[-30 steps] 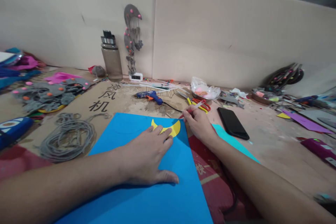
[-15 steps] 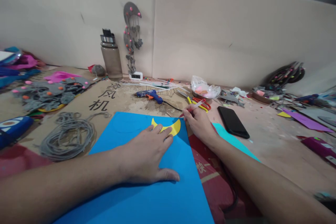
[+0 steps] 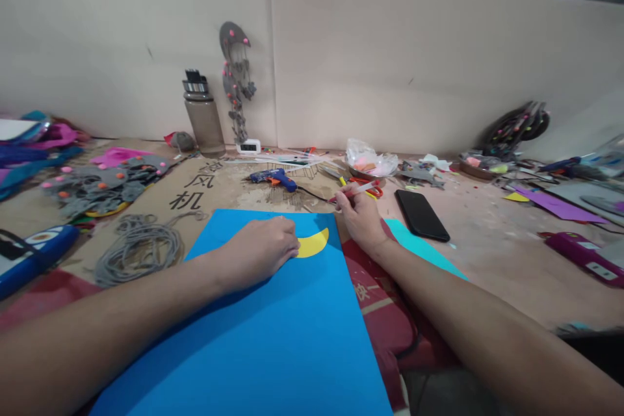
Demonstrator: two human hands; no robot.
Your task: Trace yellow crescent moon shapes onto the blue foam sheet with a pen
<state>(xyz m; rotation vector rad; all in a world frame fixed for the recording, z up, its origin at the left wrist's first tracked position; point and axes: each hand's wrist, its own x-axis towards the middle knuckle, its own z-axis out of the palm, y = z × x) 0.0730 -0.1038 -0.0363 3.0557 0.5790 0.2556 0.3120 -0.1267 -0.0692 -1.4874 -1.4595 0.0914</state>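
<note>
Blue sheet (image 3: 277, 344) bears yellow crescent (image 3: 314, 245)

The blue sheet spreads in front of the person, with a turquoise sheet (image 3: 424, 249) to its right. The left hand (image 3: 266, 247) is over the blue sheet, fingers curled at the crescent's left part; I cannot tell whether they pinch it. The right hand (image 3: 361, 213), beside the blue sheet's far right corner, is closed around a pen (image 3: 363, 188). A black phone (image 3: 422, 215) lies farther right. The yellow crescent sits near the blue sheet's far edge. The pen slants, its point near that corner.

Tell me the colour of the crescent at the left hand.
Yellow; the crescent shows in the head view.
</note>
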